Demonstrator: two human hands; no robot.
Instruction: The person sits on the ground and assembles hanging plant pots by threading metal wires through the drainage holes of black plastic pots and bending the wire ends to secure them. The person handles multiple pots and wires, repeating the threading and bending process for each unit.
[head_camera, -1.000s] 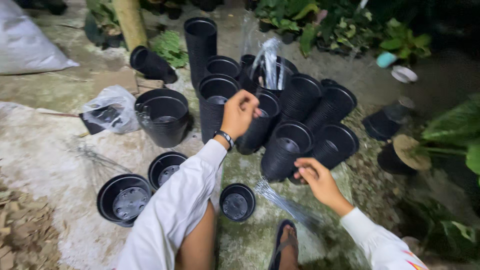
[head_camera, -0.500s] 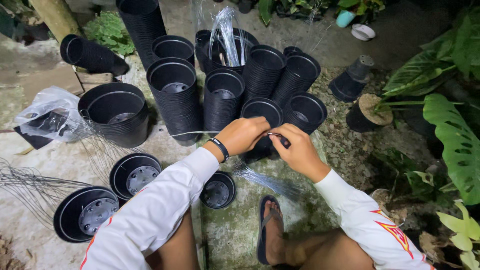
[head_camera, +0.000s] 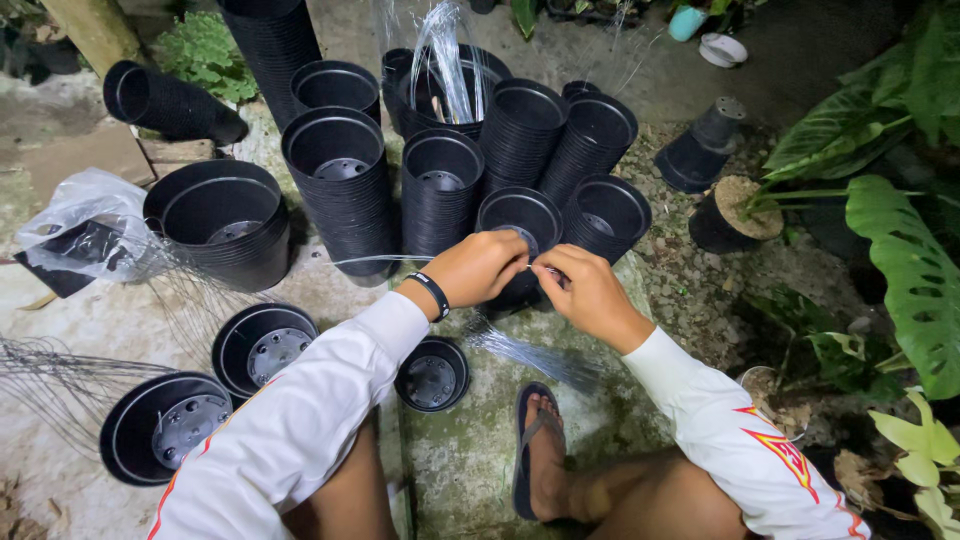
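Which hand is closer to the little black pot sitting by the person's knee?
Left. The left hand is just above the small black pot, up and slightly right of it. The right hand sits farther off to the pot's right.

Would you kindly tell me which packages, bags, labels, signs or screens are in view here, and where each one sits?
Plastic bag: on the ground at left beside the wide black pot; crumpled, clear-white, something flat and dark inside.
Clear plastic wrapping: standing in a pot stack at top centre; tall, shiny, transparent.
No labels, signs or screens show.
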